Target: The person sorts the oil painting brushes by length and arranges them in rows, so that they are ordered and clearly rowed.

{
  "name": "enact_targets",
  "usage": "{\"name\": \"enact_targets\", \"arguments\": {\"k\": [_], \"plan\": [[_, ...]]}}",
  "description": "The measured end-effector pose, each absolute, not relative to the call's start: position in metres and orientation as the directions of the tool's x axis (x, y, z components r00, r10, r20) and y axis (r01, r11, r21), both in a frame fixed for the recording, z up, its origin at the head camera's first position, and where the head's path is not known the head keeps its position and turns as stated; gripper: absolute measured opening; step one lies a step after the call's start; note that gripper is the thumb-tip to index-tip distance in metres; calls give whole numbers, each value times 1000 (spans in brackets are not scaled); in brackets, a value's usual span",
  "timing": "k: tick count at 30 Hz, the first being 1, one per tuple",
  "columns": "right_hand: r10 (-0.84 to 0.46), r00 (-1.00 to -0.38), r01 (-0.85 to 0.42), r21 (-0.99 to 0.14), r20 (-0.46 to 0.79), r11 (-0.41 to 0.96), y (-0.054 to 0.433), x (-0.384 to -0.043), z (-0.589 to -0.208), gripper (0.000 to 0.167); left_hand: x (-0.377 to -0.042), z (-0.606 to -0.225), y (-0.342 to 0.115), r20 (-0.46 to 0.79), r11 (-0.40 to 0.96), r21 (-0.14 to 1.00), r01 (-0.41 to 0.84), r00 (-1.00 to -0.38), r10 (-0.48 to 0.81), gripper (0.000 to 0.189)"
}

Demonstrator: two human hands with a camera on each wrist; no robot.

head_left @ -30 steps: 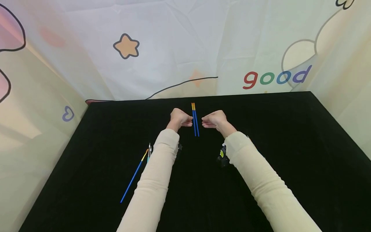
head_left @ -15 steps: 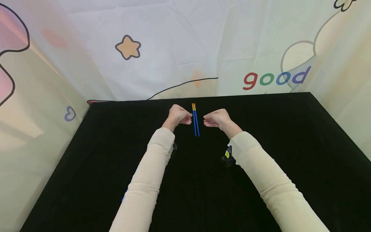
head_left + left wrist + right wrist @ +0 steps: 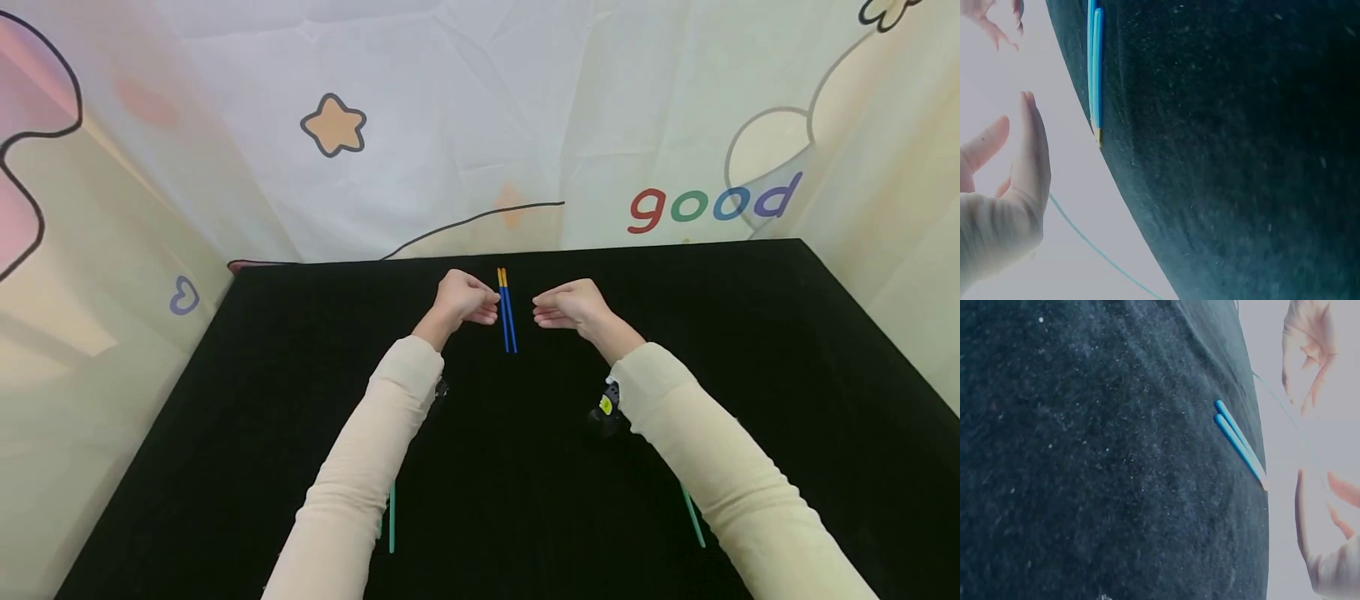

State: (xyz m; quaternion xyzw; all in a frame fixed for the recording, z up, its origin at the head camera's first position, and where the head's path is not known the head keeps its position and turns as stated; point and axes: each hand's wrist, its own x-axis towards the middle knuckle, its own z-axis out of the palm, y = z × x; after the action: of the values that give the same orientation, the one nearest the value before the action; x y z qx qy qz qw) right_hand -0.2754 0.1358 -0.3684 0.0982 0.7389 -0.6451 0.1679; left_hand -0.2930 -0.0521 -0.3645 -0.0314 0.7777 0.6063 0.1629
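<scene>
Two slim blue paintbrushes [image 3: 507, 312] with gold-orange far ends lie side by side near the back of the black table, as the left wrist view also shows their blue handles [image 3: 1097, 69]. My left hand [image 3: 467, 298] is raised just left of them, and its fingertips come right up to the nearer brush in the head view. Its fingers [image 3: 1034, 147] are extended with nothing between them and the thumb. To the right of the brushes hovers my right hand [image 3: 573, 305], fingers extended and holding nothing. In the right wrist view, both hands face each other with a gap between.
Beside the left sleeve [image 3: 352, 483] a turquoise stick [image 3: 392, 521] shows, with another partly covered next to it. A similar stick [image 3: 693, 518] emerges from under the right sleeve [image 3: 720, 467]. Behind the black table [image 3: 525, 467] hangs a printed curtain [image 3: 465, 125].
The right hand has moved right, away from the brushes, and both forearms have swung outward. The left sleeve now hides the blue brush at left; turquoise sticks have come into sight.
</scene>
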Motion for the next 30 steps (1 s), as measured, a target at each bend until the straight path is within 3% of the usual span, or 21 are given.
{"name": "enact_targets", "arguments": {"k": [6,30], "plan": [[-89,-928,342,-923,-361,173,143,-269,-362,31,-283,-357,-51,-239,310,935,-173,-953,188,16],[-174,-948,241,-957,-268,160,156,-237,-343,38,-249,-341,-64,-140,283,957,-60,-952,273,18]]}}
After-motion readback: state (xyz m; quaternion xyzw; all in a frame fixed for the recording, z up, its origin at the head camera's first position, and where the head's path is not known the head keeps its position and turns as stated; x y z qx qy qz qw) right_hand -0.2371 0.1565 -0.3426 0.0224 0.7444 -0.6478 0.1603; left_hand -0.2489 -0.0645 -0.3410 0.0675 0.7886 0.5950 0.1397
